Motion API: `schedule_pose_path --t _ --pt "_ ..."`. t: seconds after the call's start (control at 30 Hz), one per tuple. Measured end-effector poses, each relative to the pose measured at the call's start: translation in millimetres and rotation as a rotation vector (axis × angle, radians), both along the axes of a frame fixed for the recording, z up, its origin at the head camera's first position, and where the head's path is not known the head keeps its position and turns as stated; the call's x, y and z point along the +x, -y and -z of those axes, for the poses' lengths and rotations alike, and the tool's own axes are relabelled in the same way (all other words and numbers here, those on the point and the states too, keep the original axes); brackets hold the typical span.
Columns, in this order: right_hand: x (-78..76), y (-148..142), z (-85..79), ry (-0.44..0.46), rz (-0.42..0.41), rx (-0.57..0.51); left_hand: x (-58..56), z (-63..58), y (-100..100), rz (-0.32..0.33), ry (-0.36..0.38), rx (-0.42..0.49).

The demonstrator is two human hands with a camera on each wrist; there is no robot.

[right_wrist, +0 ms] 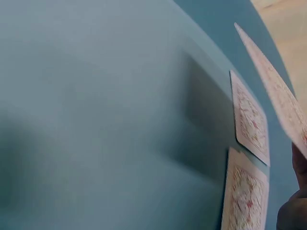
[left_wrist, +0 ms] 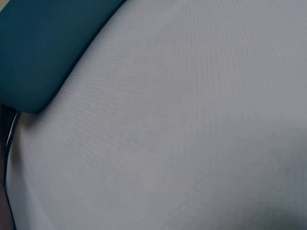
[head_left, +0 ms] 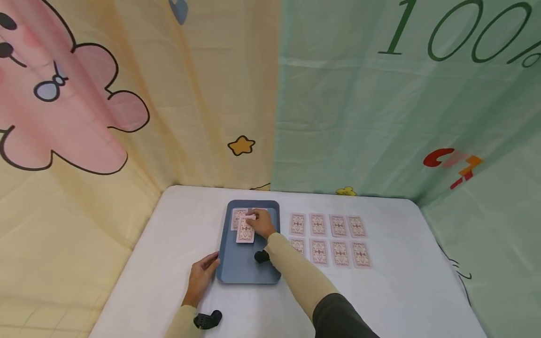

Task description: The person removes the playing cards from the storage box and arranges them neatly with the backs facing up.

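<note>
Above the blue-grey tray [head_left: 241,272], my right hand [head_left: 263,223] pinches a playing card [head_left: 245,231], its red patterned back showing in the head view. The right wrist view shows this held card [right_wrist: 271,79] tilted and raised off the tray floor, with fingertips [right_wrist: 293,213] at its lower end. Two more cards [right_wrist: 250,120] lie back up in the tray; in the head view one card [head_left: 238,217] is partly covered by the held one. At the tray's left side, my left hand [head_left: 200,278] holds the rim between thumb and fingers.
Right of the tray, several face-down cards [head_left: 339,225] lie in two rows on the white tabletop [head_left: 401,291]. My right forearm [head_left: 300,272] passes over the tray's right rim and partly hides one card. Printed curtains [head_left: 346,117] hang behind and beside the table.
</note>
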State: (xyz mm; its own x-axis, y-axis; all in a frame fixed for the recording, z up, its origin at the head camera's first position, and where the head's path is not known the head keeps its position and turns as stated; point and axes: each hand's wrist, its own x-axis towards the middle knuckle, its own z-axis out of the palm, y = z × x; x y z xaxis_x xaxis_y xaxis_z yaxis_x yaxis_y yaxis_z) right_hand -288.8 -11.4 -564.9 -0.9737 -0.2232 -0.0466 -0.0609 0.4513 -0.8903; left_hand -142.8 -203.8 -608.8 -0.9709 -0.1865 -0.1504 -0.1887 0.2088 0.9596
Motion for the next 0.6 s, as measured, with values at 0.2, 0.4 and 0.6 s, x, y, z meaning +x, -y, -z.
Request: schedule_pose_path --t 0.2,0.4,0.6 --pt "6.0 -18.4 -1.8 0.024 -0.008 -0.054 -1.5 -1.3 3.6 0.003 0.001 -0.011" --pt "17.1 -41.5 -5.8 0.046 -0.005 -0.087 -2.0 -0.7 2.5 0.012 0.024 -0.031" --pt "31.9 -64.3 -8.0 0.074 -0.002 -0.141 -0.1 -0.5 0.8 0.029 0.035 -0.039"
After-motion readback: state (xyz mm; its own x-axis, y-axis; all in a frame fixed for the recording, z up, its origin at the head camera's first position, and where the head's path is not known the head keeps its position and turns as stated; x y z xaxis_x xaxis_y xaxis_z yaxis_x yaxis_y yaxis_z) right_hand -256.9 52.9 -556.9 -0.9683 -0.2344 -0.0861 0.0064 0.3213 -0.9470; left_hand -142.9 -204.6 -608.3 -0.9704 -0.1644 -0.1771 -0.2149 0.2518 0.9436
